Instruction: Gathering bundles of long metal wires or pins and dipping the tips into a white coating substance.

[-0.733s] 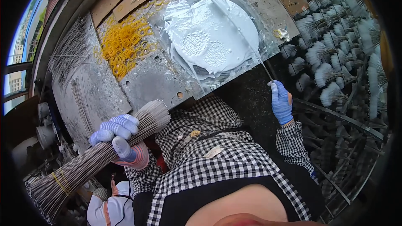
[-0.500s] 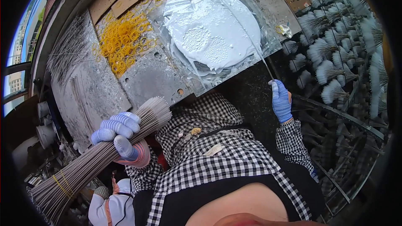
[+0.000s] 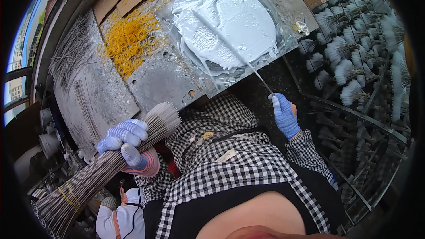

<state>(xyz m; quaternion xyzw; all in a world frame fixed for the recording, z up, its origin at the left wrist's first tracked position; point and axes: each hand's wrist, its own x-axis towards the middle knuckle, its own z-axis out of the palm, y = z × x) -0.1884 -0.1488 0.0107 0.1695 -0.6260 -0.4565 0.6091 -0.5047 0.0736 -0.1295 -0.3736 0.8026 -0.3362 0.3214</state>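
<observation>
Long thin straight stick [image 3: 257,76], dark at the near end and coated white beyond: lies slantwise across a broad, roughly round mass of thick glossy white paste [image 3: 250,26], its far end toward the upper left. Near end clamped in the fingers of the right hand [image 3: 285,116], gloved in blue knit, which is off the front edge of the stained grey table [image 3: 157,82]. Left hand [image 3: 126,141], in a blue-and-white striped glove: fingers clamped around a thick bundle of grey twisted-wire rods [image 3: 84,177], held tilted, pale tips toward the upper right, looped ends at lower left. Yellow elastic band [image 3: 68,197] around the bundle near the looped ends. On the table, left of the paste: loose heap of small yellow rings [image 3: 128,40]; farther left, scattered thin grey wires [image 3: 73,46]. At right, dark metal racks carry rows of white fan-shaped bristle tufts [image 3: 352,93].
</observation>
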